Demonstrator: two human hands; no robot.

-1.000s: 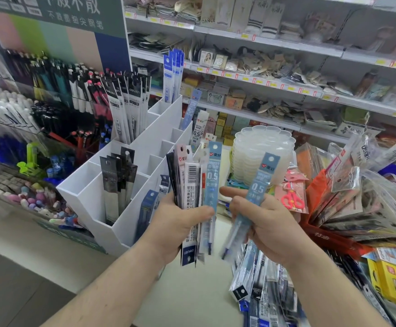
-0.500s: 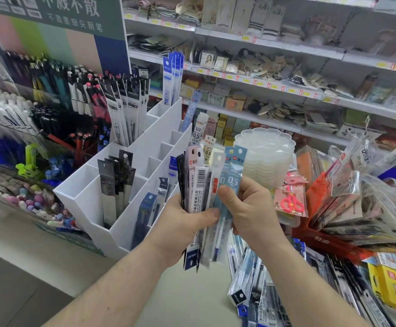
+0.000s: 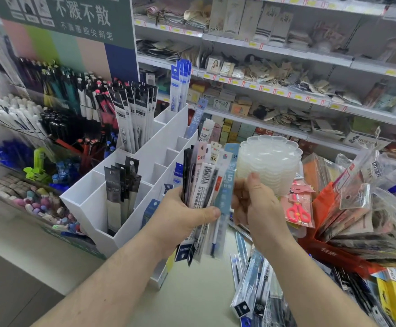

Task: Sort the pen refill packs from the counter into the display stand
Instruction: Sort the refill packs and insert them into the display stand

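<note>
The light-blue pack, a second ago in the right hand, now sits in the fanned bundle of refill packs gripped by the left hand. The right hand, fingers loosely curled, holds nothing. The display stand waits at ten o'clock. The overfull fan could slip and scatter.

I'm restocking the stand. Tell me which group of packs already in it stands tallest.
The blue-and-white packs in the stand's rear compartment; their tops rise above the black-topped packs and the black packs in front.
</note>
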